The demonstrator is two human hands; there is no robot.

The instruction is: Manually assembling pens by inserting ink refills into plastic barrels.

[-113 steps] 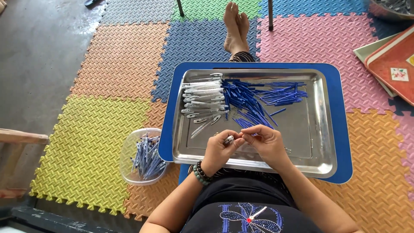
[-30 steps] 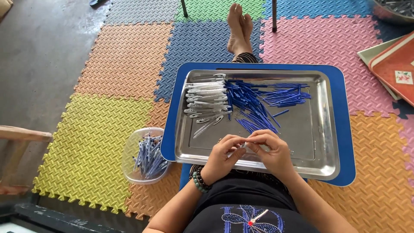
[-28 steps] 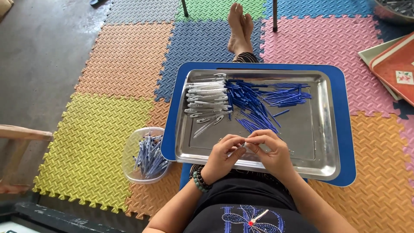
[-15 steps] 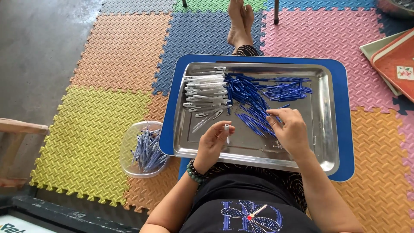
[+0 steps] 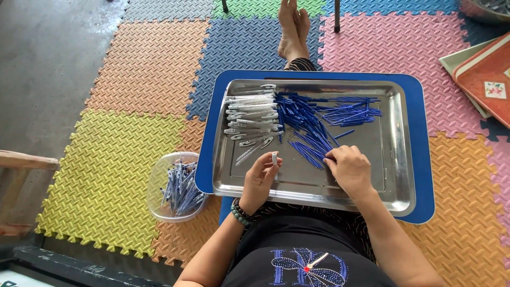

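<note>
**Hands part: one keeps the white piece, the other goes back to the blue pile**

Nearest the camera, at six o'clock, sits the person's dark patterned lap. Just beyond it, the left hand (image 5: 260,180), a beaded bracelet at its wrist, pinches a small white plastic pen piece (image 5: 274,158) upright between thumb and fingertips, above the near-left part of the shallow rectangular steel tray (image 5: 396,159). A second ago both hands met over this piece near the tray's front edge; now the right hand (image 5: 348,169) has moved away toward one o'clock and lies palm down, fingers curled, fingertips touching the near end of the heap of thin blue plastic pen refills (image 5: 313,125). Whether it has closed on one I cannot tell. The split suggests one joining is done and another blue part is being sought.

At nine o'clock from the left hand, off the tray, stands a clear plastic tub (image 5: 178,186) holding assembled blue-and-white pieces. Farther in, at eleven o'clock, lies a stack of white pen barrels (image 5: 251,114). The tray rests on a blue board (image 5: 422,138) upon coloured foam floor tiles (image 5: 127,154); bare feet (image 5: 292,29) show at twelve o'clock.
</note>
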